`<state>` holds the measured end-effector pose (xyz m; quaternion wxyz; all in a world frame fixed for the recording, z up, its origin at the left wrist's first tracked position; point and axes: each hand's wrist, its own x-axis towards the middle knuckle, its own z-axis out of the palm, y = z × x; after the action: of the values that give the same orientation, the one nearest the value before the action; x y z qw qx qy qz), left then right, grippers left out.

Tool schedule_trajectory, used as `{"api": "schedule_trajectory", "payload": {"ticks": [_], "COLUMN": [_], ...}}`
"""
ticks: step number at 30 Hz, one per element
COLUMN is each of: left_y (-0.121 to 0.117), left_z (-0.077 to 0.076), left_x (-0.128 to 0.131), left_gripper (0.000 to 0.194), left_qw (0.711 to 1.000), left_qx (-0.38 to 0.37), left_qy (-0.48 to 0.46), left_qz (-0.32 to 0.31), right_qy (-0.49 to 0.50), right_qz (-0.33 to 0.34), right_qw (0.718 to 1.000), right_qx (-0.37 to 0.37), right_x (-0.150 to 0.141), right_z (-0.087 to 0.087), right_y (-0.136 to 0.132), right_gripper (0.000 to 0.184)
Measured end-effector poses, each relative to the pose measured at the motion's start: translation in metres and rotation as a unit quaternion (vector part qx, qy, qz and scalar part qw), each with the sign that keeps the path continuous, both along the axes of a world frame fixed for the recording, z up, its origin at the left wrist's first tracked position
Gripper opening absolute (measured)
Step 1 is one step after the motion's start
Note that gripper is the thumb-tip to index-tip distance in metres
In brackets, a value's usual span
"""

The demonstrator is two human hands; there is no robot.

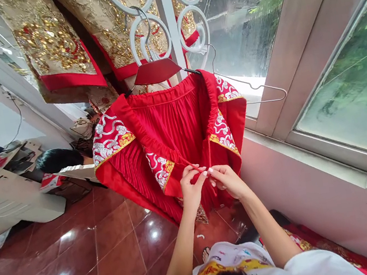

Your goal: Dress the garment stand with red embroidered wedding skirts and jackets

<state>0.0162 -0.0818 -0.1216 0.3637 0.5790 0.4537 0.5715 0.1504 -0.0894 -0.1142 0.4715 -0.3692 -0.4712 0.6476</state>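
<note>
A red pleated skirt (170,121) with silver and gold embroidered panels hangs by its waistband from a hanger (157,70) with a dark red middle. At the front of the waistband, my left hand (192,181) pinches a thin red drawstring (184,157) between thumb and fingers. My right hand (227,179) is closed in a pinch on the drawstring too, its fingertips touching those of my left hand. Both hands are in front of the skirt, just below the waist opening. The string's crossing is partly hidden by my fingers.
White scrolled ironwork (171,20) bears the hanger, and a wire hanger (265,86) hangs at right. Gold-sequinned garments (52,42) hang behind. A windowed wall (309,151) stands right; at left a person's head (59,160) shows near a white machine (23,198).
</note>
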Motion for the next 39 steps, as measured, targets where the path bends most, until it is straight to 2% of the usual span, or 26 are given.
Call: {"api": "schedule_trajectory", "payload": {"ticks": [3, 6, 10, 13, 16, 18, 21, 25, 29, 36, 39], "left_y": [-0.001, -0.008, -0.020, -0.024, -0.025, -0.024, -0.022, -0.018, -0.016, -0.016, -0.016], "left_z": [-0.007, -0.010, 0.000, 0.016, 0.030, 0.037, 0.038, 0.028, 0.019, 0.016, 0.015], "left_x": [0.005, 0.007, -0.007, -0.024, -0.034, -0.035, -0.028, -0.018, -0.015, -0.014, -0.015], "left_gripper": [0.043, 0.047, 0.039, 0.035, 0.031, 0.029, 0.027, 0.031, 0.028, 0.020, 0.019], "left_qw": [0.991, 0.966, 0.949, 0.952, 0.972, 0.987, 0.992, 0.994, 0.991, 0.969, 0.967], "left_qx": [-0.064, -0.140, -0.210, -0.188, -0.111, -0.057, -0.009, -0.003, 0.004, 0.005, 0.019], "left_qy": [-0.045, -0.054, -0.044, -0.065, -0.052, 0.014, 0.102, 0.102, 0.130, 0.243, 0.254], "left_qz": [-0.109, -0.212, -0.231, -0.232, -0.199, -0.149, -0.073, -0.023, -0.018, 0.035, 0.024], "right_qy": [-0.004, 0.012, -0.026, -0.052, -0.058, -0.064, -0.073, -0.077, -0.104, -0.139, -0.138], "right_qz": [-0.022, -0.033, -0.084, -0.087, -0.087, -0.093, -0.092, -0.070, -0.048, -0.061, -0.058], "right_qw": [1.000, 0.999, 0.996, 0.993, 0.991, 0.989, 0.988, 0.988, 0.984, 0.979, 0.979], "right_qx": [0.009, 0.011, 0.026, 0.057, 0.085, 0.094, 0.102, 0.116, 0.135, 0.139, 0.139], "right_x": [0.005, 0.008, 0.006, 0.002, -0.002, -0.004, -0.006, -0.008, -0.009, -0.011, -0.011], "right_z": [0.003, 0.006, 0.009, 0.005, 0.000, -0.002, -0.001, 0.003, 0.005, 0.002, 0.001], "right_y": [-0.004, -0.006, -0.007, -0.006, -0.004, -0.003, -0.003, -0.007, -0.012, -0.013, -0.012], "right_gripper": [0.039, 0.037, 0.038, 0.038, 0.038, 0.039, 0.037, 0.032, 0.029, 0.036, 0.040]}}
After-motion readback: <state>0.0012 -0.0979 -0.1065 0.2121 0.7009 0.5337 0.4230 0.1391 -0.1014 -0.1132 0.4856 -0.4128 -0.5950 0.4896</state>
